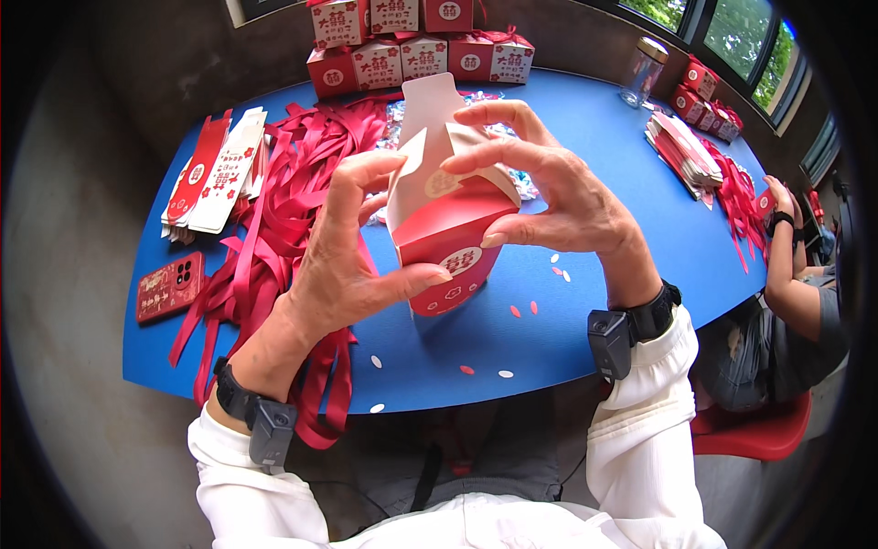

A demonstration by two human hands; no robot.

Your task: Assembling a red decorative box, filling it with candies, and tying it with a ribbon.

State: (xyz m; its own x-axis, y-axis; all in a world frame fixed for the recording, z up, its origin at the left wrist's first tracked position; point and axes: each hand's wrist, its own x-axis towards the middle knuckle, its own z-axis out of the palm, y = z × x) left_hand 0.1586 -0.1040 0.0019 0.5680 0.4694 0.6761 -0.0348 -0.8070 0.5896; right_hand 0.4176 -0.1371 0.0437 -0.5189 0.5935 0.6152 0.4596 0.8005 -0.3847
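Between my two hands is a red and white paper gift box point(439, 240), its top flaps standing up and a tall white flap at the back. My left hand point(343, 242) grips its left side, thumb on the red front and fingers at the upper edge. My right hand point(558, 188) holds the right side, thumb low on the front and fingers on a raised flap. The box is held just above the blue table. The inside of the box is hidden from me. Long red ribbons point(297, 174) lie in a heap beside my left hand.
Flat box blanks point(219, 178) and a red phone point(170, 287) lie at the left. Finished boxes point(421, 57) are stacked at the back. A clear jar point(645, 71) and more blanks point(681, 156) stand at the right. Another person point(786, 256) sits at the right edge.
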